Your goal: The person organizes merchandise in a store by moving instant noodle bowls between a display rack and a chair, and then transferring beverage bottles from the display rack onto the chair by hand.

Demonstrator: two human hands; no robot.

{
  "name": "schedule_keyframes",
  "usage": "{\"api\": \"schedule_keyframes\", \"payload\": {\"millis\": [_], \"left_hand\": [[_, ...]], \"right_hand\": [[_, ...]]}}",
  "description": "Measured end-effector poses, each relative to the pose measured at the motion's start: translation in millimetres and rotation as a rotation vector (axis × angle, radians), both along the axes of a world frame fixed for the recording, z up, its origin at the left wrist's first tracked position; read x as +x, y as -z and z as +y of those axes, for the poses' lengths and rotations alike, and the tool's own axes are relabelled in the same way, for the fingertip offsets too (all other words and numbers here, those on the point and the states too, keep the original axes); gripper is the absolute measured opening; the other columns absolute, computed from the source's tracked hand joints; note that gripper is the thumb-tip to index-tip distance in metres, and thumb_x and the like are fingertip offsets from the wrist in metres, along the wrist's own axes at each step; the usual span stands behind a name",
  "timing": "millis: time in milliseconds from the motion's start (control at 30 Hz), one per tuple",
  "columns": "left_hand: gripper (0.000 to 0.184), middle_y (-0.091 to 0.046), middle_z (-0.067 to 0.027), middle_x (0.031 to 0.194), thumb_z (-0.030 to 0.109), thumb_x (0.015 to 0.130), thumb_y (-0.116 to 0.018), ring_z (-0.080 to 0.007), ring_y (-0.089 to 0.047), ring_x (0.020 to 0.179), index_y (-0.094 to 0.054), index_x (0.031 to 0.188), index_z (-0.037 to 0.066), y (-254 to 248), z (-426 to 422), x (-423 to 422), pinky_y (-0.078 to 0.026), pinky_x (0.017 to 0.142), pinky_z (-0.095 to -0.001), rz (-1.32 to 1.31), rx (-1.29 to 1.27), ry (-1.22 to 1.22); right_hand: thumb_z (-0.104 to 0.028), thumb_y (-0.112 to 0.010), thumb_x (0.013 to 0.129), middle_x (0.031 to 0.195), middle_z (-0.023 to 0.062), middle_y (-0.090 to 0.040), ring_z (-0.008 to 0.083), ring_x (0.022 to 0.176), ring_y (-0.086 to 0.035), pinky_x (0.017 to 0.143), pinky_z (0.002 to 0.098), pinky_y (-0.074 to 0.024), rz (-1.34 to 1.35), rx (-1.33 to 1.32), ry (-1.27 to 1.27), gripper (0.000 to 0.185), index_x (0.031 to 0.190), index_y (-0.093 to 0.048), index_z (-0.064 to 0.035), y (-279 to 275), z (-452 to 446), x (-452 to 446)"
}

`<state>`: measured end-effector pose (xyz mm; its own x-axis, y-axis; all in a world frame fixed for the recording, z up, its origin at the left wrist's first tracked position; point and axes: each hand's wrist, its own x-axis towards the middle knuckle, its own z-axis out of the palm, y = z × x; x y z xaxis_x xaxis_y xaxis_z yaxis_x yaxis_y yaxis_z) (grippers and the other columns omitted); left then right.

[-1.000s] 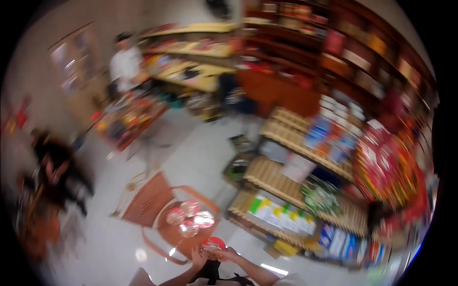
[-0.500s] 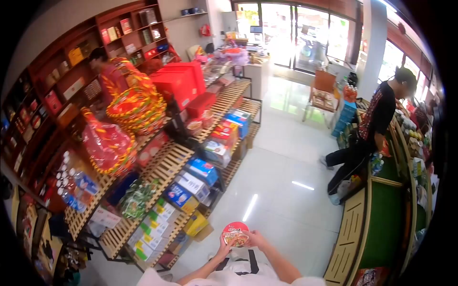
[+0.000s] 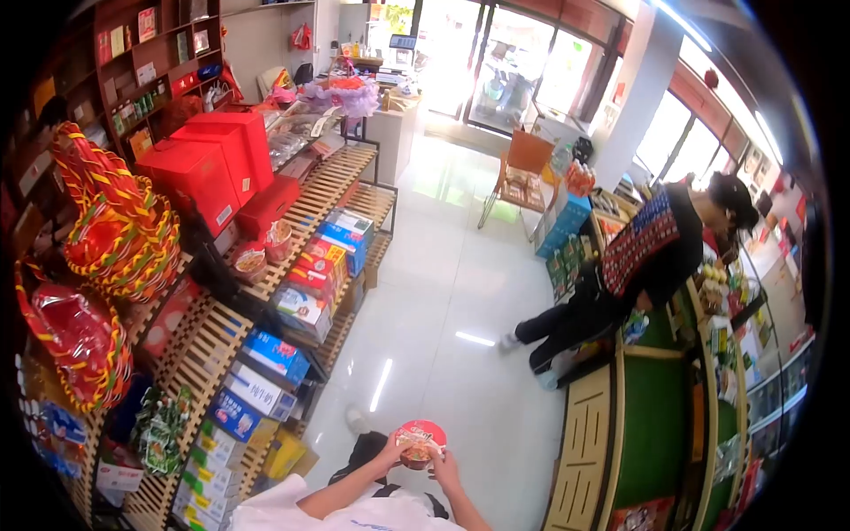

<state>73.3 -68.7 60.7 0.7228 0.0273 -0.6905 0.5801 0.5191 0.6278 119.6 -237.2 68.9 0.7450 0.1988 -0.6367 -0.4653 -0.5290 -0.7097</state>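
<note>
I hold a round instant noodle bowl [image 3: 421, 440] with a red lid and a food picture on it, low in front of my body. My left hand [image 3: 390, 453] grips its left edge, thumb toward the lid. On its lower right edge, the fingers of my right hand [image 3: 444, 467] are closed. The bowl's underside is hidden from me. Two similar noodle bowls, a nearer one [image 3: 250, 262] and a farther one [image 3: 278, 240], stand on the slatted shelf to my left.
Slatted shelving [image 3: 305, 208] on the left bears red boxes [image 3: 202, 173], woven baskets [image 3: 124, 234] and milk cartons [image 3: 257, 389]. To the right, a person in dark clothes [image 3: 651, 243] leans over a green-lined display stand [image 3: 655, 425]. A brown chair [image 3: 524, 168] stands ahead on the tiled floor [image 3: 416, 292].
My view has swung to the right, so the shelves sit farther left. One of my feet has come forward. The noodle bowl stays in both hands. The person at the stand bends lower.
</note>
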Motion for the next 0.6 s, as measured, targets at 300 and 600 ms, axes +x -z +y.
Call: {"api": "schedule_keyframes", "payload": {"millis": [300, 600], "left_hand": [[0.054, -0.043, -0.0011, 0.129, 0.034, 0.086, -0.056, -0.0141, -0.044, 0.114, -0.034, 0.135, 0.024, -33, 209, 131, -0.040, 0.091, -0.0375, -0.158, -0.184, -0.237], [0.053, -0.036, 0.0025, 0.136, 0.033, 0.089, -0.048, -0.0146, -0.032, 0.126, -0.032, 0.138, 0.021, -73, 368, 213, -0.029, 0.100, -0.0389, -0.306, -0.053, -0.657]], "right_hand": [[-0.051, -0.051, 0.085, 0.120, 0.0118, -0.052, 0.0237, 0.089, -0.061, 0.060, 0.0325, -0.0551, 0.149, 0.219, -0.152, 0.061, 0.127, -0.042, -0.0068, -26, 206, 178], [-0.041, -0.048, 0.089, 0.109, 0.0080, -0.058, 0.0173, 0.076, -0.061, 0.058, 0.0278, -0.0523, 0.102, 0.506, -0.319, 0.046, 0.117, -0.053, -0.0049, -67, 427, 315]]}}
